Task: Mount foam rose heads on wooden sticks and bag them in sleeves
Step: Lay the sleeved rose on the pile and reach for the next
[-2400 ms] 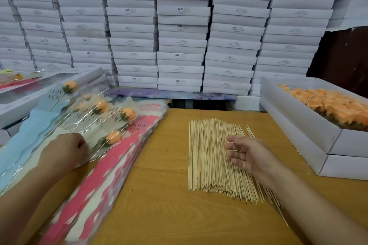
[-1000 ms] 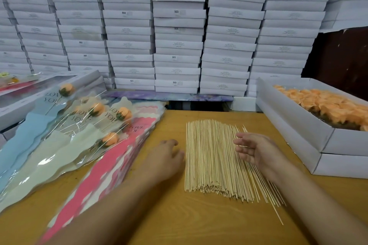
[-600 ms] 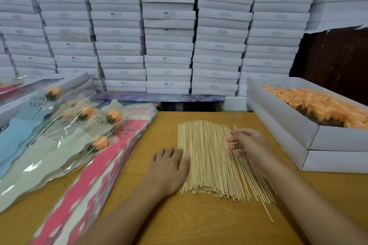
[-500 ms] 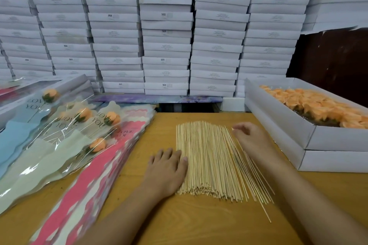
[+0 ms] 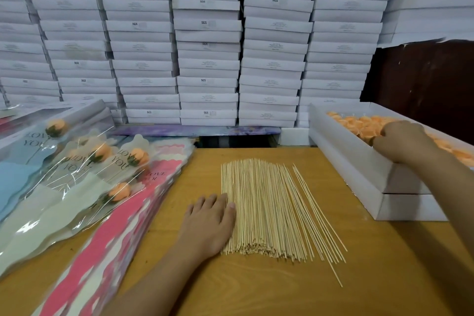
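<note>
Head view: left hand [image 5: 209, 226] lies flat, fingers straight, against the stick pile [image 5: 266, 208] at centre. Right hand [image 5: 402, 141], at 2 o'clock, reaches among rose heads [image 5: 359, 123] in the box [image 5: 359, 161]; grip hidden, cannot tell. Risk: an arm sweeping back could scatter loose sticks.

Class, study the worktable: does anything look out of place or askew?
Mostly tidy. The wooden sticks lie in a neat pile, but a few stray sticks fan out askew on its right side, one poking well past the near end.
</note>
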